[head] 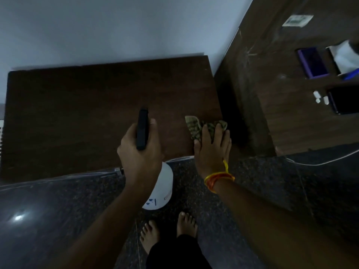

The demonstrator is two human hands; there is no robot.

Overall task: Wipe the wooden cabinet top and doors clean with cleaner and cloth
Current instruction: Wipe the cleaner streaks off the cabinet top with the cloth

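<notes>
Dim room, seen from above. Dark wooden cabinet top point(93, 105) set against a pale wall point(116, 26), its near edge running along the speckled dark floor point(262, 191).

Left hand point(138, 152) curled round the head of a spray bottle point(162, 188): black trigger head point(142, 129) poking up between fingers and thumb, white body hanging below the wrist, over the cabinet's front edge and the floor. Some small blue print on the white body, too blurred to read.

Right hand point(212, 150) at the cabinet top's near right corner, fingers fairly straight and laid over a striped greenish cloth point(196, 127), pressing it down on the wood. Cloth bunched, sticking out beyond the fingertips toward the wall. Orange and yellow thread band point(218, 179) tied round the right wrist.

2 bare feet point(169, 232) on the floor below the bottle, dark trouser leg just under them.

To the right, a second dark wooden surface, well apart from the hands. On it: a purple box point(312, 63), something white point(345, 57) beside it, 2 small white pieces point(320, 98), a dark flat rectangle point(343, 101) at the picture's edge. White cable point(320, 162) trailing across the floor near that piece. White switch plate point(297, 20) higher up on the brown panel.
</notes>
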